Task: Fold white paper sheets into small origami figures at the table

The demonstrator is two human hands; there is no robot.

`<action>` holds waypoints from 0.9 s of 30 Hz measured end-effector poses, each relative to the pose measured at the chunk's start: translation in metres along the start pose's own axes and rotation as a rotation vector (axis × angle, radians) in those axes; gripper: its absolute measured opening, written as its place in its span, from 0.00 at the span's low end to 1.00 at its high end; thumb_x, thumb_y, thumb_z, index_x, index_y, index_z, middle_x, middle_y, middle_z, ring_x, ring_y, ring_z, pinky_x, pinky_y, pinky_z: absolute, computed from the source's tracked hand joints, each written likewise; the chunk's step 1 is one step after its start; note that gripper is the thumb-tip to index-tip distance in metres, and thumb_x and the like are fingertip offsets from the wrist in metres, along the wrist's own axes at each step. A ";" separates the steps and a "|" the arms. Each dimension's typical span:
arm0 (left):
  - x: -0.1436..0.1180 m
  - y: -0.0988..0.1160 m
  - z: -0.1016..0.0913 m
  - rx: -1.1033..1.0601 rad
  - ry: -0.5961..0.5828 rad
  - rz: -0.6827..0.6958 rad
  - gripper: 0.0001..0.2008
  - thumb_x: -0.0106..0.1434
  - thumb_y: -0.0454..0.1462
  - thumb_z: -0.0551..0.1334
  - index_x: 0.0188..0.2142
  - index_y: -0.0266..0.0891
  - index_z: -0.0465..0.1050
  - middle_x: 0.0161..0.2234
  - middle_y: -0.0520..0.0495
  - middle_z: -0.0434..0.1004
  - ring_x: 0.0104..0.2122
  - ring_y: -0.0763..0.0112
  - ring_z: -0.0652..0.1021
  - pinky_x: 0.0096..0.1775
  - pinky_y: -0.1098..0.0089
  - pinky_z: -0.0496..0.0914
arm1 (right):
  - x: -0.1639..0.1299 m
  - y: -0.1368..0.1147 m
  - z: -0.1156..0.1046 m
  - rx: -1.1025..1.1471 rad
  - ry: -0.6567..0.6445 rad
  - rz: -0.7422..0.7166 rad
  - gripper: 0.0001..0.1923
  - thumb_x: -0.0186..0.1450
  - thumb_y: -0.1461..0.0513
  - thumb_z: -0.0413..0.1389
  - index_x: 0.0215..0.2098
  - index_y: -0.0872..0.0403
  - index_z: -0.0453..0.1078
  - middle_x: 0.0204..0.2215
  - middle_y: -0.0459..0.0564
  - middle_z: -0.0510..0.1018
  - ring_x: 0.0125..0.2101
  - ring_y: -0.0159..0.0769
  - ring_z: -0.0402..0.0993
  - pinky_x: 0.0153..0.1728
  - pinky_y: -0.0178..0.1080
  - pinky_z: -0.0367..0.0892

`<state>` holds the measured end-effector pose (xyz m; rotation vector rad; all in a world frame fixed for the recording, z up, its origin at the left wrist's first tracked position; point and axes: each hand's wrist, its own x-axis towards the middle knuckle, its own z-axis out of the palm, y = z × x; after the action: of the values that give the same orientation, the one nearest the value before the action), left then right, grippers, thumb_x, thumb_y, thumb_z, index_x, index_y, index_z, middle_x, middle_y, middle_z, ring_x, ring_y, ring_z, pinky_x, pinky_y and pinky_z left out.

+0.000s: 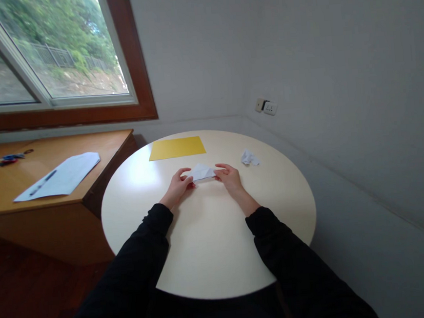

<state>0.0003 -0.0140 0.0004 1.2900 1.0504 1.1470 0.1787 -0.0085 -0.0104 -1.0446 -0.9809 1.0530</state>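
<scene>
A small piece of folded white paper [202,171] is held between my two hands over the middle of the round table. My left hand [179,185] pinches its left corner between thumb and fingers. At the right corner, my right hand [229,176] grips the paper in the same way. The paper rises to a low peak in the middle, with creases showing on its face. Its underside is hidden from me.
Behind my hands a yellow sheet [177,147] lies flat on the cream round table [211,247]. Crumpled white paper [249,158] sits to the right. On the wooden desk [111,147] at left are white sheets [71,172], a pen [43,182] and scissors [10,158].
</scene>
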 end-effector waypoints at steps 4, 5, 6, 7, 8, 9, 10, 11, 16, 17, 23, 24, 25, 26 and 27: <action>-0.003 0.004 0.005 0.130 0.002 0.061 0.21 0.54 0.29 0.54 0.49 0.39 0.61 0.19 0.56 0.66 0.18 0.79 0.70 0.25 0.75 0.66 | -0.003 -0.004 0.003 0.044 0.054 0.006 0.18 0.49 0.64 0.59 0.38 0.56 0.65 0.20 0.43 0.74 0.22 0.29 0.72 0.24 0.33 0.70; -0.004 0.005 0.006 0.138 -0.002 0.067 0.22 0.54 0.29 0.54 0.50 0.39 0.61 0.19 0.56 0.65 0.18 0.79 0.69 0.24 0.76 0.65 | -0.004 -0.004 0.004 0.061 0.067 0.003 0.19 0.49 0.63 0.59 0.39 0.55 0.64 0.19 0.42 0.73 0.21 0.29 0.72 0.24 0.33 0.70; -0.005 0.007 0.008 0.132 -0.001 0.063 0.23 0.53 0.28 0.53 0.50 0.39 0.60 0.19 0.56 0.65 0.17 0.79 0.69 0.24 0.76 0.65 | -0.004 -0.005 0.005 0.076 0.081 -0.001 0.19 0.49 0.63 0.59 0.40 0.55 0.63 0.19 0.41 0.72 0.21 0.29 0.72 0.24 0.33 0.70; -0.006 0.008 0.010 0.118 0.004 0.051 0.24 0.53 0.28 0.53 0.51 0.38 0.60 0.19 0.56 0.65 0.18 0.79 0.68 0.24 0.76 0.65 | -0.005 -0.006 0.005 0.088 0.093 -0.009 0.20 0.50 0.62 0.59 0.40 0.55 0.62 0.19 0.40 0.72 0.21 0.29 0.72 0.24 0.33 0.70; -0.006 0.010 0.012 0.103 0.013 0.034 0.25 0.53 0.28 0.53 0.52 0.38 0.59 0.19 0.56 0.65 0.18 0.78 0.68 0.24 0.76 0.65 | -0.005 -0.007 0.006 0.092 0.103 -0.019 0.21 0.50 0.61 0.58 0.41 0.55 0.61 0.19 0.40 0.71 0.21 0.29 0.72 0.24 0.33 0.70; -0.007 0.011 0.014 0.091 0.028 0.018 0.26 0.53 0.28 0.52 0.53 0.38 0.59 0.19 0.56 0.65 0.17 0.78 0.68 0.24 0.76 0.65 | -0.006 -0.007 0.007 0.090 0.110 -0.032 0.22 0.51 0.61 0.58 0.42 0.55 0.60 0.19 0.40 0.71 0.21 0.30 0.72 0.24 0.34 0.70; -0.008 0.012 0.017 0.082 0.043 0.007 0.27 0.53 0.27 0.51 0.53 0.38 0.58 0.18 0.56 0.65 0.17 0.78 0.68 0.24 0.76 0.65 | -0.006 -0.006 0.008 0.082 0.115 -0.049 0.23 0.51 0.60 0.58 0.44 0.55 0.60 0.19 0.40 0.71 0.21 0.30 0.72 0.24 0.34 0.71; -0.008 0.012 0.019 0.075 0.056 0.005 0.28 0.53 0.27 0.50 0.54 0.38 0.58 0.17 0.56 0.64 0.17 0.79 0.68 0.24 0.76 0.64 | -0.006 -0.006 0.009 0.073 0.119 -0.069 0.24 0.51 0.60 0.57 0.45 0.54 0.59 0.20 0.40 0.71 0.21 0.30 0.72 0.24 0.34 0.71; -0.012 0.010 0.034 0.041 0.025 0.038 0.27 0.55 0.28 0.49 0.56 0.34 0.58 0.17 0.56 0.63 0.16 0.80 0.65 0.23 0.77 0.61 | -0.006 0.000 0.015 0.074 0.155 -0.171 0.33 0.49 0.61 0.58 0.52 0.53 0.53 0.21 0.39 0.69 0.23 0.30 0.72 0.26 0.36 0.72; -0.013 0.010 0.037 0.054 0.026 0.042 0.26 0.57 0.29 0.49 0.56 0.32 0.59 0.16 0.55 0.63 0.16 0.79 0.64 0.23 0.77 0.60 | -0.007 0.001 0.016 0.077 0.155 -0.179 0.35 0.49 0.62 0.59 0.53 0.52 0.52 0.22 0.39 0.69 0.24 0.30 0.72 0.27 0.36 0.72; -0.016 0.005 0.050 0.089 0.044 0.079 0.24 0.59 0.29 0.49 0.55 0.31 0.60 0.16 0.54 0.63 0.17 0.78 0.64 0.24 0.75 0.61 | -0.008 0.003 0.018 0.090 0.118 -0.179 0.43 0.47 0.63 0.60 0.57 0.51 0.46 0.24 0.41 0.71 0.25 0.32 0.73 0.30 0.39 0.72; -0.016 0.004 0.050 0.080 0.046 0.083 0.24 0.59 0.29 0.49 0.56 0.31 0.59 0.16 0.54 0.63 0.17 0.78 0.64 0.24 0.75 0.61 | -0.008 0.003 0.018 0.085 0.113 -0.181 0.44 0.46 0.63 0.60 0.57 0.51 0.45 0.24 0.41 0.71 0.25 0.32 0.73 0.30 0.39 0.72; -0.016 0.003 0.050 0.070 0.051 0.086 0.24 0.59 0.29 0.49 0.56 0.31 0.59 0.16 0.54 0.64 0.17 0.78 0.64 0.24 0.75 0.61 | -0.009 0.004 0.019 0.075 0.105 -0.184 0.44 0.46 0.63 0.60 0.58 0.51 0.45 0.25 0.41 0.71 0.25 0.33 0.73 0.30 0.39 0.72; -0.015 0.002 0.050 0.062 0.056 0.088 0.25 0.59 0.29 0.49 0.57 0.31 0.58 0.16 0.54 0.63 0.17 0.78 0.64 0.24 0.75 0.61 | -0.010 0.004 0.019 0.059 0.096 -0.188 0.45 0.46 0.63 0.60 0.58 0.51 0.44 0.25 0.41 0.71 0.26 0.33 0.74 0.30 0.39 0.72; -0.014 0.001 0.050 0.056 0.061 0.090 0.25 0.59 0.29 0.49 0.57 0.31 0.57 0.16 0.54 0.63 0.17 0.79 0.63 0.24 0.75 0.61 | -0.011 0.004 0.020 0.040 0.084 -0.192 0.45 0.46 0.63 0.60 0.58 0.51 0.44 0.25 0.41 0.71 0.26 0.33 0.74 0.30 0.38 0.72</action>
<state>0.0472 -0.0358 0.0021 1.3653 1.0851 1.2389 0.1563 -0.0146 -0.0113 -0.9343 -0.9680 0.8614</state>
